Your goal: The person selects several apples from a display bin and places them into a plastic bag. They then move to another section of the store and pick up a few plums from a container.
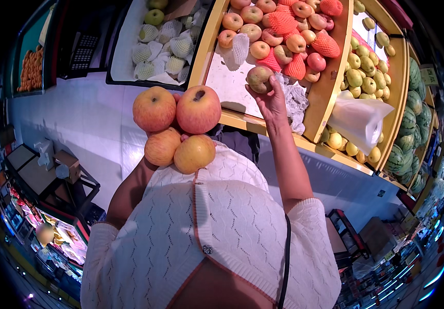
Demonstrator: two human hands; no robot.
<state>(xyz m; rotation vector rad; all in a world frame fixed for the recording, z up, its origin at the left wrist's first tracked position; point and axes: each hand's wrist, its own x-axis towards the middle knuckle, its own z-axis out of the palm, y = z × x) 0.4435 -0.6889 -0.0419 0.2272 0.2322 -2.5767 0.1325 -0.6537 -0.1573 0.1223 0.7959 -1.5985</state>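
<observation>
Several large red-yellow apples (199, 109) are cradled in front of my chest by my left hand (177, 97), which is mostly hidden behind them; only bits of its fingers show. One of these apples has a dark hollow facing up. My right hand (271, 101) reaches out over a yellow-edged fruit bin (241, 120), gripping a single duller, greenish-red apple (259, 79). Beyond it, many loose apples (251, 14) fill the bin, some in red foam nets (283, 22). A white foam net (240, 48) lies near them, and a crumpled whitish cloth (295, 101) sits beside my right wrist.
Left of the bin stands a black-rimmed crate (123, 50) of netted green fruit (175, 65). To the right are yellow-green pears (368, 85), a roll of clear plastic bags (359, 119) and watermelons (403, 148). A dark rack with a cardboard box (67, 164) stands at left.
</observation>
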